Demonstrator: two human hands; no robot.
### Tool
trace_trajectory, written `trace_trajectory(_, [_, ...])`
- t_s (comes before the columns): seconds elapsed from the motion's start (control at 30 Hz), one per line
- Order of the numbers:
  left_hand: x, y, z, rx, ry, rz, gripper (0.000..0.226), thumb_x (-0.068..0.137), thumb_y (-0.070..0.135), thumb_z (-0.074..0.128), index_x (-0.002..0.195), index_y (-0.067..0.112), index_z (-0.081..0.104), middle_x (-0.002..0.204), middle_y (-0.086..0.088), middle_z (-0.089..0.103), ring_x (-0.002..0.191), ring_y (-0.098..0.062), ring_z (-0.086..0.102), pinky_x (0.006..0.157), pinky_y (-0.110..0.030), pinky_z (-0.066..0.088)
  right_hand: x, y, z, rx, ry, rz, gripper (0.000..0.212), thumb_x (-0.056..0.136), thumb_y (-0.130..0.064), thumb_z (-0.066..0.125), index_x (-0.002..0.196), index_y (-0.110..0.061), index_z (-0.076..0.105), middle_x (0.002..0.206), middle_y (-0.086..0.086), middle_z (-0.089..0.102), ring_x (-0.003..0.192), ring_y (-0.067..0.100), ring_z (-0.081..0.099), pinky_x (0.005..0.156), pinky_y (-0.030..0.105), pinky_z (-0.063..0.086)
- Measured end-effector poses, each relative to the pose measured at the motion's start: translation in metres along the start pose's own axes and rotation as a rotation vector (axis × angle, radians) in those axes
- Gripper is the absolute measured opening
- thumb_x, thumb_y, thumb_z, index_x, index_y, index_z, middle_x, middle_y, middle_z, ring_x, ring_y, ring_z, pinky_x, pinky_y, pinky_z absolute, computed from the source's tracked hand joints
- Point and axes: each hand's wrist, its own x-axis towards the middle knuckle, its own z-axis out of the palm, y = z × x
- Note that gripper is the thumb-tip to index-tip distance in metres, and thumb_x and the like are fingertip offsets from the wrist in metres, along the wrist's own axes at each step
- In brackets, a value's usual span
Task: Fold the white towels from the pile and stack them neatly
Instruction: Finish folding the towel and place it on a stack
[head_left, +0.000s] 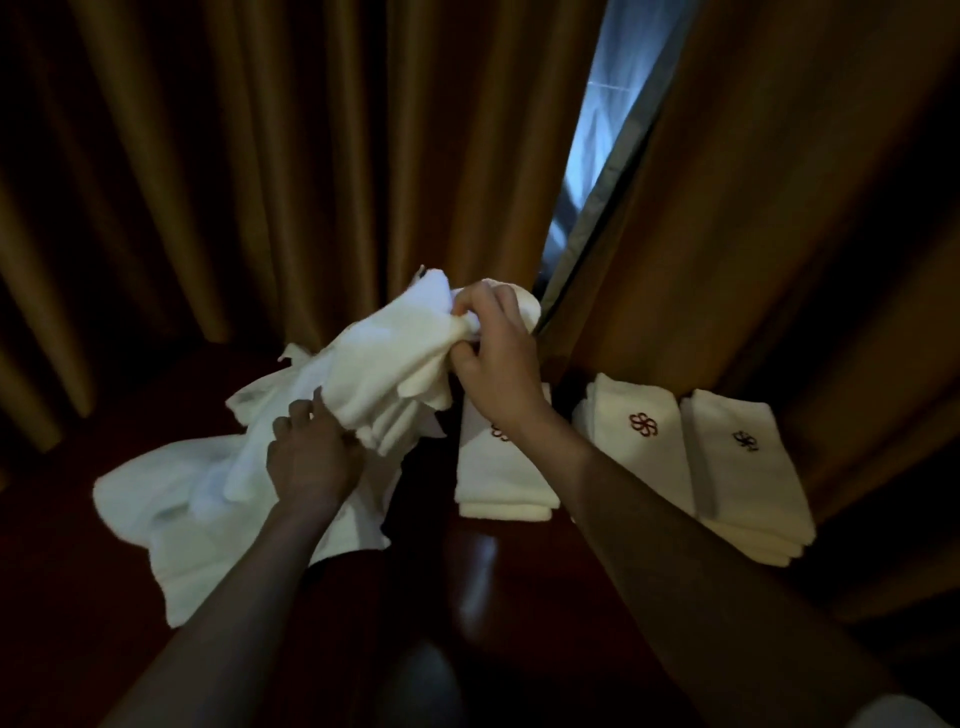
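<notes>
The left hand (311, 457) grips the lower end of a white towel (384, 358) lifted over the loose pile (171, 514); the right hand (496, 358) pinches its upper edge. 3 folded stacks (639, 431) line the curtain (779, 208), with bare dark tabletop (483, 587) in front.

place: likely hotel room | heavy curtains (311, 156) | monogrammed folded towels (639, 431)

Both hands (400, 410) (dimly lit) apparently on towel (384, 364)
</notes>
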Motion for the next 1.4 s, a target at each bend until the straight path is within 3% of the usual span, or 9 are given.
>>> trace_trajectory(0.2, [-0.047,0.023,-0.001,-0.245,0.131,0.246,0.098,0.072,0.056,0.071,0.148,0.007,0.034,0.149,-0.013,0.04,0.137,-0.033,0.033,0.108,-0.049,0.033,-0.037,-0.002,-0.034,0.146,0.053,0.052,0.029,0.076,-0.002,0.057,0.1,-0.017,0.055,0.113,0.001,0.05,0.099,0.014,0.05,0.077,0.036,0.046])
trace_trajectory(0.37, [-0.076,0.016,0.002,0.022,-0.049,0.068,0.095,0.078,0.065,0.068,0.15,0.014,0.033,0.151,-0.008,0.039,0.142,-0.034,0.031,0.109,-0.049,0.035,-0.061,-0.021,-0.062,0.159,0.104,0.04,0.028,0.076,-0.004,0.06,0.088,-0.023,0.045,0.1,-0.001,0.05,0.083,0.007,0.046,0.066,0.02,0.037])
trace_trajectory(0.5, [-0.095,0.004,-0.004,0.015,-0.122,-0.09,0.092,0.084,0.063,0.062,0.155,0.019,0.025,0.16,-0.015,0.017,0.148,-0.044,0.007,0.12,-0.048,0.013,-0.063,-0.046,-0.087,0.232,0.173,0.022,0.019,0.074,-0.008,0.059,0.08,-0.018,0.044,0.083,-0.007,0.045,0.073,0.0,0.042,0.061,0.012,0.033])
trace_trajectory(0.67, [-0.093,0.009,-0.024,0.145,-0.194,-0.109,0.12,0.066,0.091,0.05,0.155,0.021,0.008,0.162,-0.02,0.002,0.144,-0.053,-0.014,0.118,-0.058,-0.005,-0.073,-0.056,-0.103,0.388,0.241,0.153,0.013,0.076,-0.016,0.056,0.078,-0.02,0.044,0.077,0.001,0.05,0.072,0.02,0.05,0.065,0.046,0.046])
trace_trajectory(0.9, [-0.08,-0.016,-0.011,0.306,-0.236,-0.152,0.14,0.052,0.096,0.05,0.155,0.014,0.003,0.158,-0.03,0.0,0.14,-0.058,-0.016,0.112,-0.064,-0.012,-0.091,-0.052,-0.121,0.413,0.326,0.329,0.013,0.082,-0.02,0.057,0.085,-0.02,0.045,0.083,0.009,0.053,0.082,0.031,0.058,0.071,0.058,0.055])
trace_trajectory(1.07, [-0.099,0.007,0.003,0.22,0.025,0.304,0.102,0.064,0.076,0.067,0.146,0.025,0.035,0.157,-0.018,0.024,0.148,-0.043,0.002,0.114,-0.054,-0.019,-0.1,-0.046,-0.127,0.297,0.155,0.524,0.023,0.089,-0.023,0.066,0.103,-0.019,0.049,0.088,-0.005,0.057,0.08,0.013,0.06,0.069,0.036,0.056])
trace_trajectory(1.13, [-0.109,0.027,0.009,0.037,0.051,0.451,0.059,0.077,0.049,0.067,0.128,0.023,0.056,0.132,-0.009,0.058,0.131,-0.033,0.047,0.114,-0.05,0.02,-0.099,-0.045,-0.134,0.323,0.047,0.564,0.017,0.089,-0.02,0.067,0.102,-0.016,0.056,0.084,-0.002,0.06,0.072,0.01,0.06,0.055,0.022,0.051])
trace_trajectory(1.23, [-0.116,0.041,-0.002,-0.366,0.011,0.33,0.02,0.089,0.025,0.058,0.104,0.015,0.065,0.094,-0.004,0.067,0.093,-0.03,0.064,0.079,-0.034,0.043,-0.1,-0.038,-0.154,0.314,-0.04,0.594,0.017,0.088,-0.016,0.068,0.104,-0.012,0.066,0.076,-0.002,0.063,0.057,0.0,0.058,0.049,0.018,0.044])
trace_trajectory(1.4, [-0.096,0.054,-0.043,-0.733,0.174,0.112,0.032,0.089,0.014,0.045,0.118,0.011,0.057,0.105,-0.01,0.062,0.099,-0.03,0.058,0.079,-0.034,0.04,-0.107,-0.019,-0.197,0.309,0.023,0.574,0.005,0.092,-0.013,0.066,0.093,-0.012,0.07,0.066,-0.001,0.06,0.05,0.002,0.053,0.048,0.019,0.041])
